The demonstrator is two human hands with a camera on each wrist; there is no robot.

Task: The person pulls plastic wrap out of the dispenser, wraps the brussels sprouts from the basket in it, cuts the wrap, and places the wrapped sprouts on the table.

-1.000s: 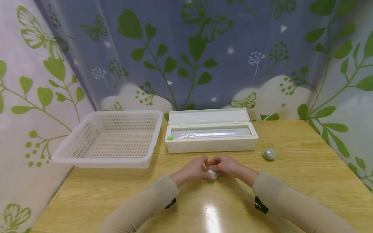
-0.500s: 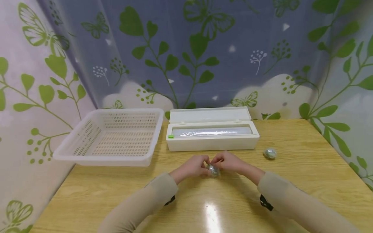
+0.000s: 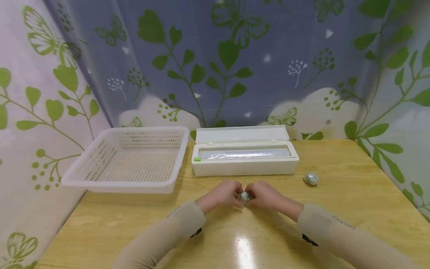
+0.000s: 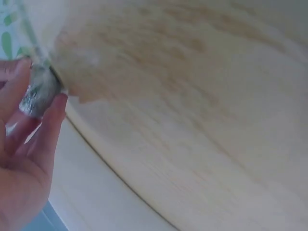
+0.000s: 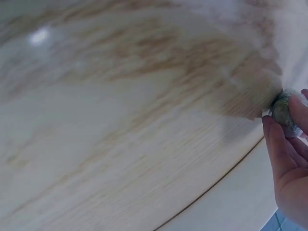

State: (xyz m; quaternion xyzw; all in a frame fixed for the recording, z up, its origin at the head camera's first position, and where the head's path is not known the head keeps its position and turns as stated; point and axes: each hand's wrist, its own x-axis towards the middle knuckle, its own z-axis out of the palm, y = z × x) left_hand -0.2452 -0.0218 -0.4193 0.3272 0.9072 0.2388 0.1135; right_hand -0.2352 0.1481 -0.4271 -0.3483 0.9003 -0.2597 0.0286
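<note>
Between both hands sits a small egg-shaped thing in shiny clear film (image 3: 244,196), grey-green under the wrap, just above or on the wooden table. My left hand (image 3: 221,193) holds its left side between thumb and fingers. From the right, my right hand (image 3: 267,196) pinches the other side. The left wrist view shows the wrapped egg-shaped thing (image 4: 42,94) between the fingertips of the left hand (image 4: 29,159). Greenish patches appear on the wrapped egg-shaped thing (image 5: 283,113) in the right wrist view, with thumb and fingers of the right hand (image 5: 293,166) on it.
Behind the hands stands a white cling film box (image 3: 245,169), its lid raised and a film roll inside. A white perforated basket (image 3: 117,186) is at left. Another wrapped egg-shaped thing (image 3: 311,179) lies at right on the table (image 3: 336,209). Patterned curtains surround the table.
The right fingers have gone from the top of the wrapped egg-shaped thing to its right side. The left hand keeps its hold. The second wrapped one stays put.
</note>
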